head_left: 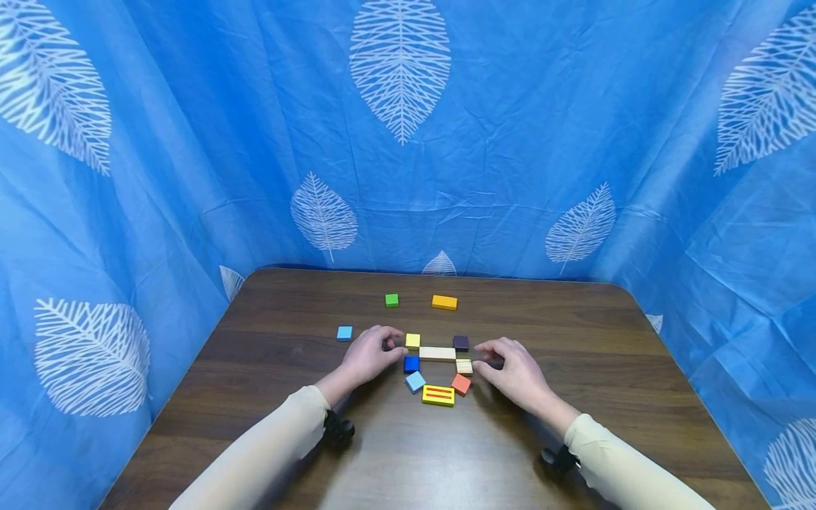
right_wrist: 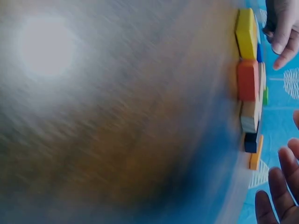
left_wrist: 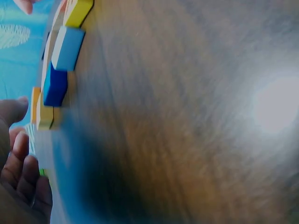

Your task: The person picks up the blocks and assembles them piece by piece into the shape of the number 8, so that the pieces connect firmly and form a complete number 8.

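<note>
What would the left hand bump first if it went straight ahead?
Probably the small plain yellow square block, just ahead of the left hand. The dark blue square block might come first, though; depth is unclear.

This looks like a curtained-off recording space, though whether in a home or lab I cannot tell: blue cloth [head_left: 510, 106] with white leaf prints [head_left: 401, 71] hangs from 9 through 12 to 3 o'clock around 1 wood-grain desk [head_left: 574, 319]; 2 black wrist devices [head_left: 338, 428] sit at 5 and 7 o'clock.
</note>
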The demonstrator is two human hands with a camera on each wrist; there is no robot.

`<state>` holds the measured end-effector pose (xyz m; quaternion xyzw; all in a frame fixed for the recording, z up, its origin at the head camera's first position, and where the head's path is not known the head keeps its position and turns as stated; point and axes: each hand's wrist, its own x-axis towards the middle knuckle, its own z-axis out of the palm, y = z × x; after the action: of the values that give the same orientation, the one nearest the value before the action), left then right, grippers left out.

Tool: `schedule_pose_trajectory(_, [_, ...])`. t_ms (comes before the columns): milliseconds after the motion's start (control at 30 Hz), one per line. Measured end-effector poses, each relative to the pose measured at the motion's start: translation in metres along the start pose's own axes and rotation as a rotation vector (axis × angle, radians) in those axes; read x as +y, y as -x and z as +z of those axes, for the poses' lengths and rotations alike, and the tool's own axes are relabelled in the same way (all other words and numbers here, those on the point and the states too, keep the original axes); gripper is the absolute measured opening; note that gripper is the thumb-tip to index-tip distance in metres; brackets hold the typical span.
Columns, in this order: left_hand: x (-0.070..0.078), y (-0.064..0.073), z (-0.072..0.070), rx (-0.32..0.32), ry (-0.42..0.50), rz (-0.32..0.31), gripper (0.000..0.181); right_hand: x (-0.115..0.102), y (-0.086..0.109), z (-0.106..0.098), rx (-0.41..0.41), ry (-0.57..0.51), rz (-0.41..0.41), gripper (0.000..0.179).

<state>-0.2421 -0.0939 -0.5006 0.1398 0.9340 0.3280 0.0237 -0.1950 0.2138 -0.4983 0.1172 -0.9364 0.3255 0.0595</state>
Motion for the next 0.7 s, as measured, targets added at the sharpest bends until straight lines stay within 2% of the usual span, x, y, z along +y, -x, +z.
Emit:
schedule_pose_trajectory(333, [-0.008,-0.015,0.003,-0.075,0.056,-0.018,0.039,0.004,-0.036,-0.009,-0.064,-0.107,-0.004,0.043])
schedule_pose_trajectory(500, [-0.009,-0.019,0.006,-0.091,0.049,-0.012,0.041,0.005,-0.057,-0.013,-0.088,-0.137,-0.009,0.046])
schedule_pose_trajectory(700, [-0.009,-0.021,0.007,-0.080,0.055,-0.008,0.039,0.002,-0.083,-0.013,-0.116,-0.125,-0.022,0.045])
